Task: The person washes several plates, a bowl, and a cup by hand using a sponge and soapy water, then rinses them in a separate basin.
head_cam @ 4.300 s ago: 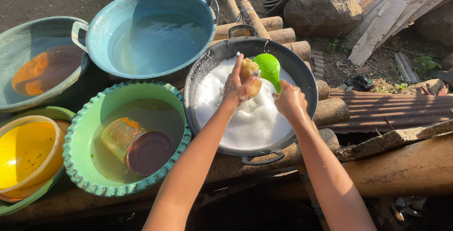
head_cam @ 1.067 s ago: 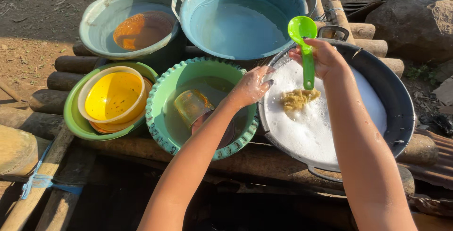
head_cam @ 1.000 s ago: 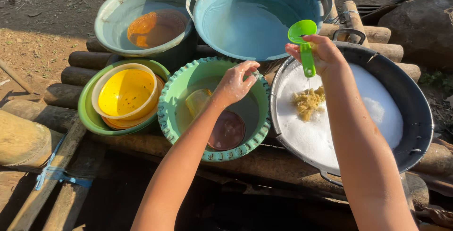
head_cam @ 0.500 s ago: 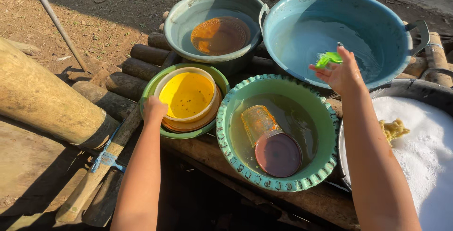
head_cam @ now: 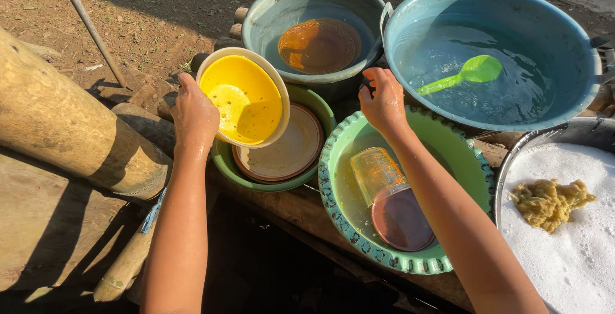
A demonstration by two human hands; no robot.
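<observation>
My left hand (head_cam: 194,116) grips the rim of a yellow bowl (head_cam: 246,99) and holds it tilted above a green bowl (head_cam: 224,158) that has a brown plate (head_cam: 288,154) in it. My right hand (head_cam: 384,99) hangs empty, fingers loosely curled, over the far rim of a scalloped green basin (head_cam: 448,141). That basin holds murky water, a tipped glass (head_cam: 375,172) and a brown lid (head_cam: 402,219). A green ladle (head_cam: 461,76) floats in the water of the big blue basin (head_cam: 570,38).
A grey-green basin (head_cam: 282,6) at the back holds an orange-brown dish (head_cam: 320,45) under water. At right a dark pan (head_cam: 551,138) is full of foam with a yellowish sponge (head_cam: 549,201) on it. All stand on logs; a thick log (head_cam: 57,128) lies left.
My right hand dropped the green ladle into the blue basin and drew back to the scalloped basin's rim. My left hand took the yellow bowl by its rim and lifted it, tilted.
</observation>
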